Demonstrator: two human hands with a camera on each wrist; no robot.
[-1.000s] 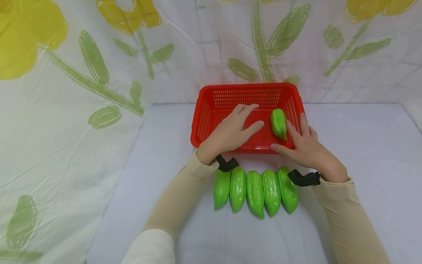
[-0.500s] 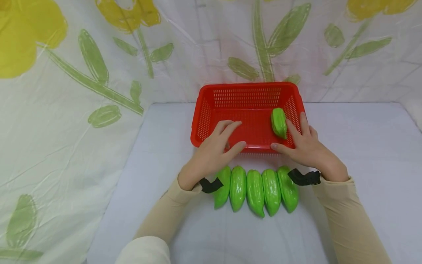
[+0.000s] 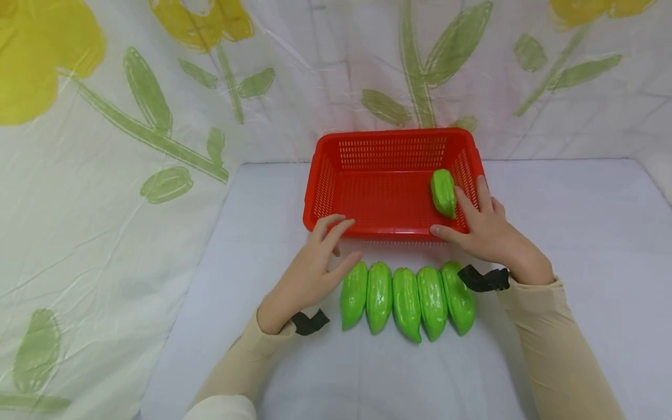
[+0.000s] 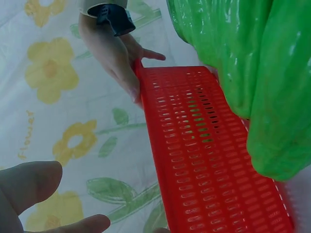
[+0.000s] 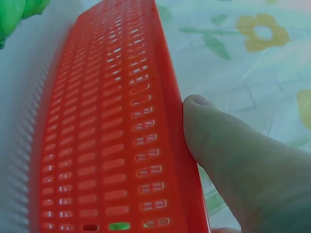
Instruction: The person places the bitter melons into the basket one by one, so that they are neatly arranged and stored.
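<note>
My left hand [image 3: 303,273] is above the table to the left of a row of several glossy green, ridged, pointed fruits [image 3: 406,304]. Its fingers are spread with nothing between them, the tips near the front left corner of a red plastic basket [image 3: 375,234]. At the other end, my right hand [image 3: 485,233] rests on the basket's front right corner. Its thumb lies on the front rim, one finger reaches inside, and another lies along the right rim. One green fruit [image 3: 444,193] lies inside the basket beside that finger. In the right wrist view the thumb [image 5: 218,131] touches the rim.
A white cloth covers the table [image 3: 572,245]. Behind the basket stands a white curtain [image 3: 325,70] with printed yellow flowers and green leaves, which also hangs along the left side. Black straps [image 3: 311,322] sit on both wrists.
My left hand has drawn back from over the basket, down and to the left, uncovering the leftmost fruit of the row. The right hand stays on the basket's corner.
</note>
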